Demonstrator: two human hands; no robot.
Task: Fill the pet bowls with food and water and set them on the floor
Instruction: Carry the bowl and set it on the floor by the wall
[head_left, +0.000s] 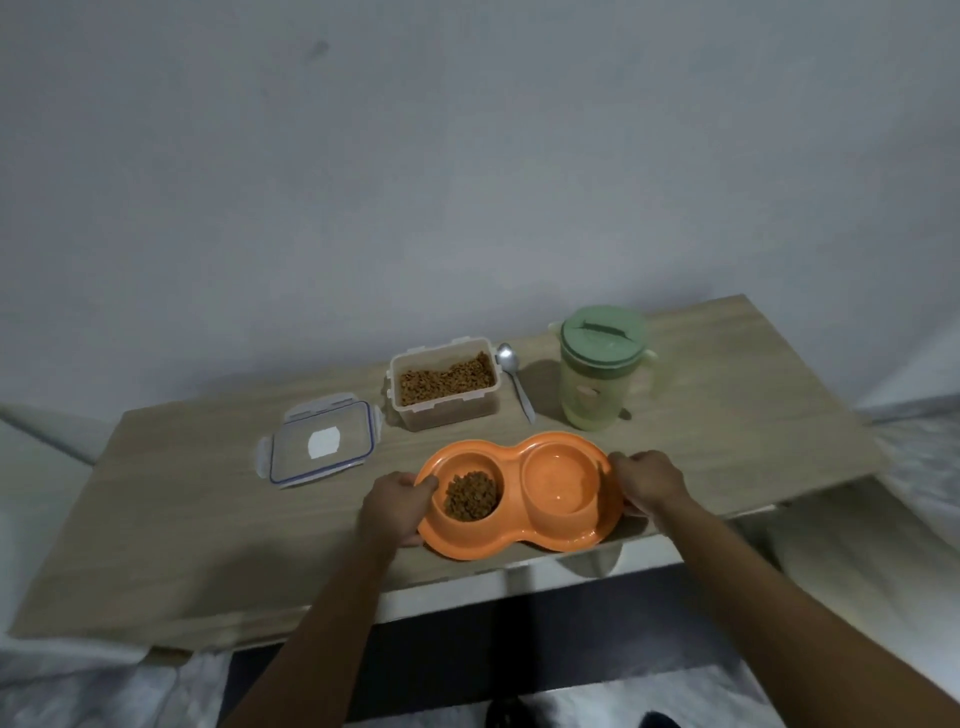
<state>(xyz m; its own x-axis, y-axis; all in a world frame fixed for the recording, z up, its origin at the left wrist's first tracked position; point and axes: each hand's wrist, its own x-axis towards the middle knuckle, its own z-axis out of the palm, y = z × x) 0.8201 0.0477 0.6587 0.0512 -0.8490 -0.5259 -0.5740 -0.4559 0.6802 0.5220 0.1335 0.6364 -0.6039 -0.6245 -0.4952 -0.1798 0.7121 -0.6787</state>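
Both forearms reach forward from the bottom of the view, bare and nearly straight, converging on the orange double pet bowl (519, 493). The left hand (397, 506) clasps the bowl's left end, its thumb hooked over the rim and the fingers tucked beneath the edge. The right hand (647, 483) grips the right end in the same way, knuckles up, fingers curled around the rim. The bowl sits at the near edge of the wooden worktop (208, 519), its front lip at or slightly past that edge; whether it is lifted clear of the surface cannot be told.

The bowl's left well holds a heap of brown kibble (471, 496). The right well (561, 480) shows a faint sheen that looks like water.

Behind the bowl stands a clear plastic container (444, 384), open and part filled with the same brown kibble. Its clear lid (322, 441), edged in blue with side clips, lies flat to the left of it. A metal spoon (514, 376) lies just right of the container, bowl end away from the person. Further right stands a pale green jug (602, 364) with its darker green lid on.
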